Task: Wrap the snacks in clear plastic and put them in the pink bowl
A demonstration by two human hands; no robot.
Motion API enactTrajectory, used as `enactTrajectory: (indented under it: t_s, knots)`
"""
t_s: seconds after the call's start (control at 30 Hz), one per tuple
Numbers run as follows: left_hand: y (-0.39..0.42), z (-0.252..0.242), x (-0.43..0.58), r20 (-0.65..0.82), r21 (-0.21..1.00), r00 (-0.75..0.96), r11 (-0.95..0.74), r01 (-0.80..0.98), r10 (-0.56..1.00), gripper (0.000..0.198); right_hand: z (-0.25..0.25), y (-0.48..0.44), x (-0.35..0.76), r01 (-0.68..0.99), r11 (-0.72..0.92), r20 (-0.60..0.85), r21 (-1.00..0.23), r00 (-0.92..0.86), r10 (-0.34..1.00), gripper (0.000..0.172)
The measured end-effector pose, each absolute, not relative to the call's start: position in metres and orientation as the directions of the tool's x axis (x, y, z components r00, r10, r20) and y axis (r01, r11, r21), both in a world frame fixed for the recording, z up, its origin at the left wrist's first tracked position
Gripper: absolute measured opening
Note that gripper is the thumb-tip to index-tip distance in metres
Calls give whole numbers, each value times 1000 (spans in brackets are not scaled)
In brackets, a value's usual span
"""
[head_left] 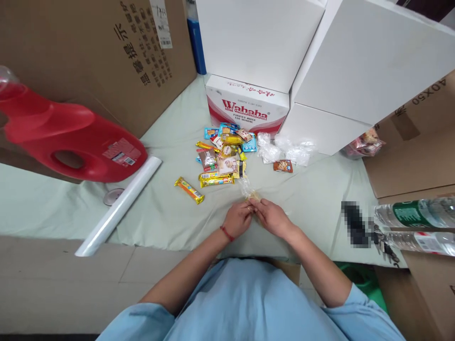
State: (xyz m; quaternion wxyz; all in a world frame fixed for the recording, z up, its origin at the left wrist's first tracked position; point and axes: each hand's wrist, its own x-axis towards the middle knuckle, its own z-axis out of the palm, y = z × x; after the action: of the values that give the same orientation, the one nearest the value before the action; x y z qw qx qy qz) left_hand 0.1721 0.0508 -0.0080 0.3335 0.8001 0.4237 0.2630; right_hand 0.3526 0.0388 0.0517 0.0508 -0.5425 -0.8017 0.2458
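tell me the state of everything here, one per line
Left hand: pinching clear plastic
Right hand: gripping the same plastic
Clear bags: crumpled
Snack packets: wrapped, heaped
Yellow bar: wrapped, lying apart
Brown snack packet: lying flat
White roll: rolled up
Green cloth: spread, wrinkled
Wahaha carton: no opening visible
Water bottles: labels on
Red jug: label on

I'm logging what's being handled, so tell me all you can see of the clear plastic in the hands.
The plastic looks thin, transparent, crinkled and shiny, perhaps a bag. The left hand and right hand hold it; its far end points toward the snacks, though contact is unclear. A yellowish patch shows by the grip, too blurred to identify.
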Motion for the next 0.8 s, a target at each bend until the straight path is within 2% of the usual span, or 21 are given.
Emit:
enactTrajectory:
  t_s: [0.1, 0.2, 0.3, 0.4, 0.47, 0.53, 0.57, 0.7, 0.8]
  knots:
    - [58, -11, 157, 98, 907, 466, -271, 321, 879, 23, 44, 27, 346, 880, 303, -179, -365, -386, 905, 54]
    - [56, -14, 148, 4, 967, 291, -78, 242, 957, 27, 40, 24, 341, 895, 307, -156, -323, -370, 916, 57]
    - [49, -16, 148, -52, 949, 26, 41, 313, 998, 41, 37, 24, 338, 892, 290, -130, -347, -351, 927, 54]
    - [46, -16, 152, -62, 914, -224, 146, 379, 973, 47, 33, 26, 338, 871, 277, -113, -405, -348, 930, 49]
    - [49, -14, 156, -66, 868, -308, 207, 452, 949, 64, 31, 27, 340, 856, 293, -103, -425, -368, 924, 49]
    - [57, -12, 160, -72, 813, -318, 240, 530, 945, 75, 31, 29, 342, 846, 308, -104, -435, -387, 916, 48]
    - [63, -11, 162, -68, 798, -294, 230, 558, 953, 72, 31, 29, 342, 840, 307, -105, -447, -390, 915, 48]
    - [84, -4, 171, 5, 826, -153, 82, 558, 988, 25, 33, 29, 342, 801, 318, -69, -507, -406, 911, 43]
    - [81, 4, 181, 83, 845, -65, -36, 533, 994, 12, 35, 24, 343, 782, 336, -35, -525, -413, 910, 45]
